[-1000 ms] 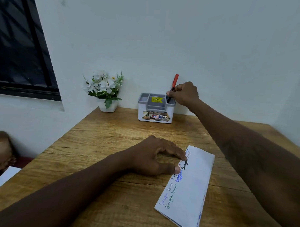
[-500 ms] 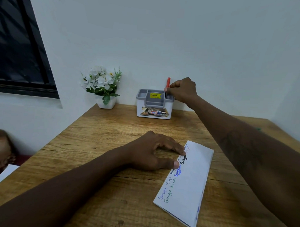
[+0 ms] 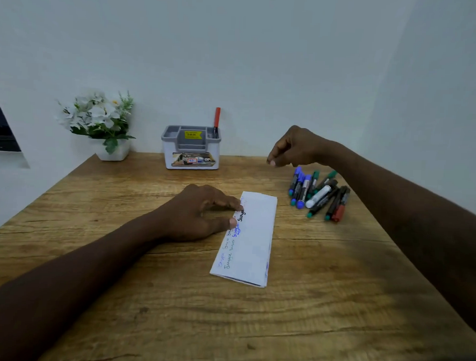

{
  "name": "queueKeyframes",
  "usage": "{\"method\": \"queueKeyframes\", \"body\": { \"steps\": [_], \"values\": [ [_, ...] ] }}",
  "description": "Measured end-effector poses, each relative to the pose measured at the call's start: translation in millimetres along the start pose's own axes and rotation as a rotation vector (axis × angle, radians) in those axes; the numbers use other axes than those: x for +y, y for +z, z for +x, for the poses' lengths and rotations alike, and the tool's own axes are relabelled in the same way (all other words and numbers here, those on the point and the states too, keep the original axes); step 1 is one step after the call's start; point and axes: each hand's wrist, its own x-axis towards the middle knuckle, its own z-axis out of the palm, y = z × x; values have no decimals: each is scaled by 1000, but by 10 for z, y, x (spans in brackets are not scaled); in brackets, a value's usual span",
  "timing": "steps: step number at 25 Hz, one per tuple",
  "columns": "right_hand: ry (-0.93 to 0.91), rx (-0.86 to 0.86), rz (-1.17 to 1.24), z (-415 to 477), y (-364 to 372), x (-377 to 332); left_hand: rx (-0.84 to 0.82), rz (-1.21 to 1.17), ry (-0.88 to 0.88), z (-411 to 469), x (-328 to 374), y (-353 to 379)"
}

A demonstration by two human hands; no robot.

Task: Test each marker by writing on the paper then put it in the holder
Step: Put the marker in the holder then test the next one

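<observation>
A folded white paper (image 3: 252, 240) with handwritten words along its left edge lies mid-table. My left hand (image 3: 200, 212) rests on the table with fingertips and thumb pressing the paper's upper left edge. A grey and white holder (image 3: 191, 151) stands by the back wall, and a red-capped marker (image 3: 216, 121) stands upright in its right compartment. A pile of several markers (image 3: 317, 194), with blue, green, white and red caps, lies at the right. My right hand (image 3: 293, 147) hovers just above and left of that pile, fingers loosely curled downward, holding nothing.
A white pot of white artificial flowers (image 3: 101, 127) stands at the back left by the wall. The wooden table (image 3: 321, 304) runs to the wall at the back. A dark window frame (image 3: 1, 134) shows at the far left.
My right hand has let go of the red marker, left it standing in the holder, and moved right and down towards the marker pile. The view has swung to the right.
</observation>
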Motion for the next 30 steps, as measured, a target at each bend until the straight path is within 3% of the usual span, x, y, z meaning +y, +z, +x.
{"method": "queueKeyframes", "body": {
  "steps": [9,19,24,30],
  "values": [
    [42,-137,-232,-537,-315,295,50,-31,-22,40,-18,24],
    [175,-506,-401,-927,-455,434,45,-15,-25,34,3,16],
    [187,-488,-397,-978,-386,453,41,-15,-31,30,21,9],
    [44,-433,-386,-1034,-352,344,42,-9,-43,20,45,-3]
  ]
}}
